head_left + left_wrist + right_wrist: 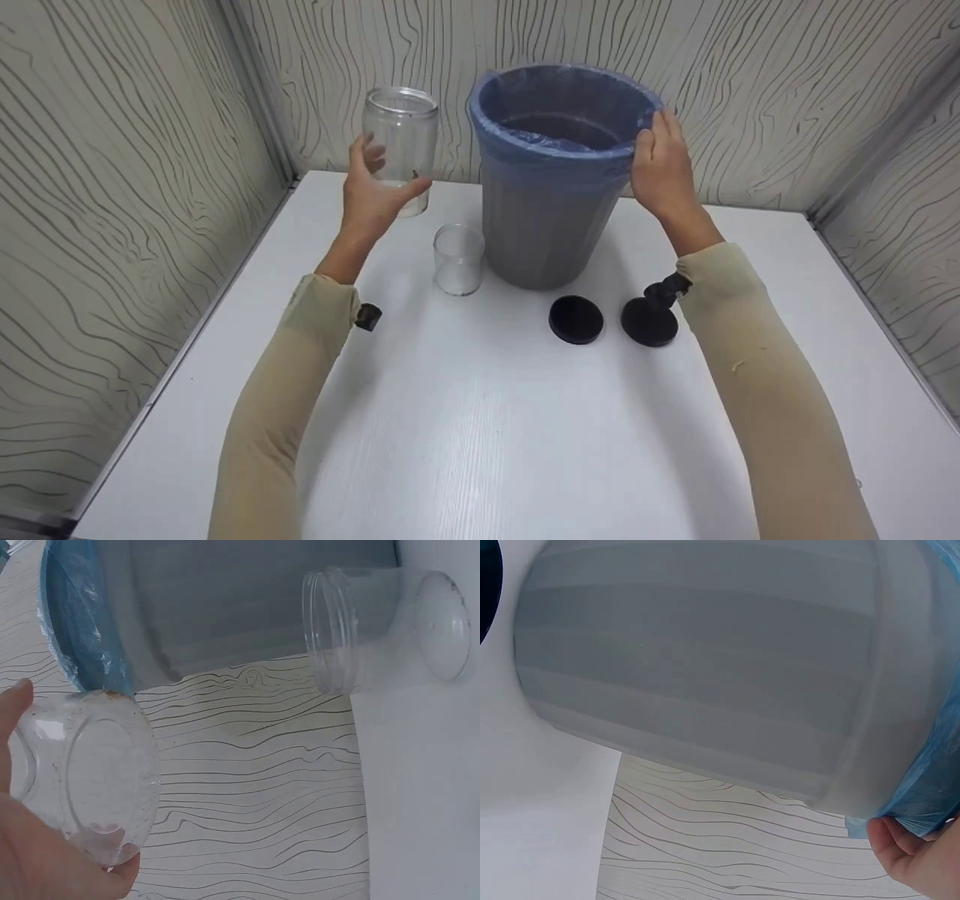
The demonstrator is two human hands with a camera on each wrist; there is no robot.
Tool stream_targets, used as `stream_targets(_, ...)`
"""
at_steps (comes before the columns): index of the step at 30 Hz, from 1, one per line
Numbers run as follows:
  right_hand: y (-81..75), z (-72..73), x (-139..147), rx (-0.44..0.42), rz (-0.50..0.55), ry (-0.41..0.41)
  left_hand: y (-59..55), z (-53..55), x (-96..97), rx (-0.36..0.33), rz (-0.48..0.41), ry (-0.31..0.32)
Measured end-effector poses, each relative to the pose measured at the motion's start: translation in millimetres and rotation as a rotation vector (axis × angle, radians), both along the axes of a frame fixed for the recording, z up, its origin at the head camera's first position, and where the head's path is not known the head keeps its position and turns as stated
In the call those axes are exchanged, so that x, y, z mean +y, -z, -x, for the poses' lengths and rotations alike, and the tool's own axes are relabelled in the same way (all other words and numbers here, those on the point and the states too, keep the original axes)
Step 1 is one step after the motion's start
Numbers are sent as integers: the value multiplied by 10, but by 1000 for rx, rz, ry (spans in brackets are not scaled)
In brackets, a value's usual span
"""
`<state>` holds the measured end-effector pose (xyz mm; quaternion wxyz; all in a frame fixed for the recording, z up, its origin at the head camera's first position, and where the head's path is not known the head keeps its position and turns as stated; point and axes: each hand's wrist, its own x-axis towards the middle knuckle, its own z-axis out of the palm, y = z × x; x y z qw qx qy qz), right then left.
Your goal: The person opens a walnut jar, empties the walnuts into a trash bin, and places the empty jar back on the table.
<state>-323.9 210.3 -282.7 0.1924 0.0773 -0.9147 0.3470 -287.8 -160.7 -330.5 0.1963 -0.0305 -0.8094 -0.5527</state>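
My left hand [375, 187] holds a clear plastic jar [409, 142] upright, lidless, raised above the table and left of the trash can. In the left wrist view the jar's round base [112, 780] faces the camera, thumb and fingers around its side. My right hand [664, 165] grips the right rim of the grey trash can [540, 225], which stands upright. A blue bin bag [555, 169] lines the can and folds over its rim. In the right wrist view the fingertips [889, 840] are at the bag's edge.
A second clear jar [459, 262] stands lidless on the white table [450, 420], close to the can's left side. Two round black lids [576, 319] lie in front of the can, the right one partly behind the right wrist's camera. Patterned wall panels [337, 60] enclose the table's back and sides.
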Motion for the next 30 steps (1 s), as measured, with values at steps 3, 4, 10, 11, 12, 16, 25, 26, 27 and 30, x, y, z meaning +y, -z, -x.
stream_targets(3,6,-5,-3,3,-8,3,132,-60,-18,-7,-25,-4)
stream_targets(4,9,-4,-2,6,-11,4,175,-78,-21,-4,-33,-4)
stream_targets(10,19,0,0,18,-16,2,396,-207,-2,-1,-77,15)
stream_targets(11,19,0,1,19,-16,1,427,-228,3,-7,-82,23)
stream_targets(12,21,2,3,19,-17,2,458,-243,8,-11,-87,33)
stream_targets(16,25,16,10,26,-16,3,580,-269,12,-41,-108,70)
stream_targets(25,57,36,5,26,-14,-9,852,-331,-7,-109,-151,80)
stream_targets(26,60,38,5,25,-12,-10,877,-338,-11,-119,-151,81)
stream_targets(27,62,40,4,24,-10,-10,904,-343,-14,-132,-148,82)
stream_targets(30,64,47,4,21,-10,-7,960,-358,-18,-167,-139,78)
